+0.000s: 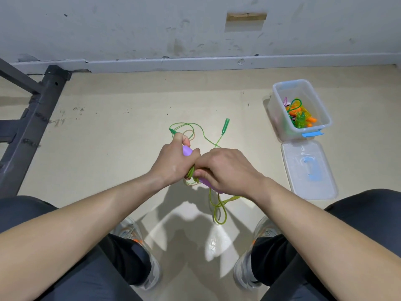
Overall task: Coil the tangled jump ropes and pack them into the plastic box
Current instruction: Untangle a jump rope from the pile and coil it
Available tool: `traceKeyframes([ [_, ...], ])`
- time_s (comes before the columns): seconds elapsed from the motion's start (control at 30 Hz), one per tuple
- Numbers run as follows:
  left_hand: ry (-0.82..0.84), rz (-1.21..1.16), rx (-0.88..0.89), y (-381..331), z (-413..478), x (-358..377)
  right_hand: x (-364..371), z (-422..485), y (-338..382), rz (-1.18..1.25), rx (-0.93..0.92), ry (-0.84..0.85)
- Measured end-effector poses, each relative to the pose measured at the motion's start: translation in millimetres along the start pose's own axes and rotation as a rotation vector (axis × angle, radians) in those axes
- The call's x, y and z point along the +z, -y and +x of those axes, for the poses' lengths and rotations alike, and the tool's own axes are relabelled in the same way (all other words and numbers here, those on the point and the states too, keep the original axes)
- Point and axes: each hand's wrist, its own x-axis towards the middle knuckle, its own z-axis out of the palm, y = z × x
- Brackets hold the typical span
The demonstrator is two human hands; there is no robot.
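The left hand is clamped round a purple handle, fingers curled over it, with the rounded end of the handle poking out above the knuckles. Its wrist is straight and the bare forearm runs back to the lower left. The right hand butts against it, knuckles touching. Its fingers are closed round a second purple handle that slants out beneath the palm, and its thumb pins the gathered strands of the green rope between the two hands. That forearm comes in from the lower right.

Loops of the rope rise past the left thumb and trail to a green handle lying on the floor beyond the hands. More loops hang below the right hand, between the person's shoes.

The plastic box stands open toward the floor's far right, near the wall, with coloured packed ropes inside. Its lid lies flat just in front of it. A dark metal frame crosses the floor's far left corner.
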Motion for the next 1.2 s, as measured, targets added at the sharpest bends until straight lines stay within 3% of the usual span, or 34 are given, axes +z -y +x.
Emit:
traceKeyframes([
  [0.13, 0.001, -0.048, 0.054, -1.1, 1.2, -5.4, -6.9, 3.0, -15.7, 0.140, 0.054, 0.059],
  [0.27, -0.019, -0.045, 0.092, -6.2, 3.2, -10.2, -5.8, 7.1, -20.0, 0.104, 0.170, -0.047],
  [0.37, 0.028, -0.078, 0.145, -8.6, -2.8, -9.1, -5.5, 8.5, -24.9, 0.211, 0.317, -0.107],
  [0.53, 0.055, -0.169, 0.193, -11.5, -11.9, -5.1, -7.8, 7.4, -36.5, 0.691, 0.321, 0.019],
  [0.7, -0.022, -0.381, 0.204, -32.5, -11.8, -17.1, -11.7, 6.7, -39.7, 1.425, 0.330, -0.021],
  [0.9, -0.084, -0.580, 0.081, -38.2, -11.0, -16.1, 1.2, 9.1, -19.3, 1.790, 0.486, -0.127],
  [0.97, -0.097, -0.632, 0.036, -40.7, -11.7, -14.4, 9.7, 11.3, -17.6, 1.827, 0.591, -0.127],
  [1.03, -0.101, -0.704, 0.000, -42.9, -12.6, -12.2, 15.0, 13.4, -14.9, 1.699, 0.694, -0.135],
  [1.2, -0.153, -0.769, -0.047, -34.9, -0.7, -15.3, 34.3, 8.9, -0.7, 1.383, 0.711, -0.238],
])
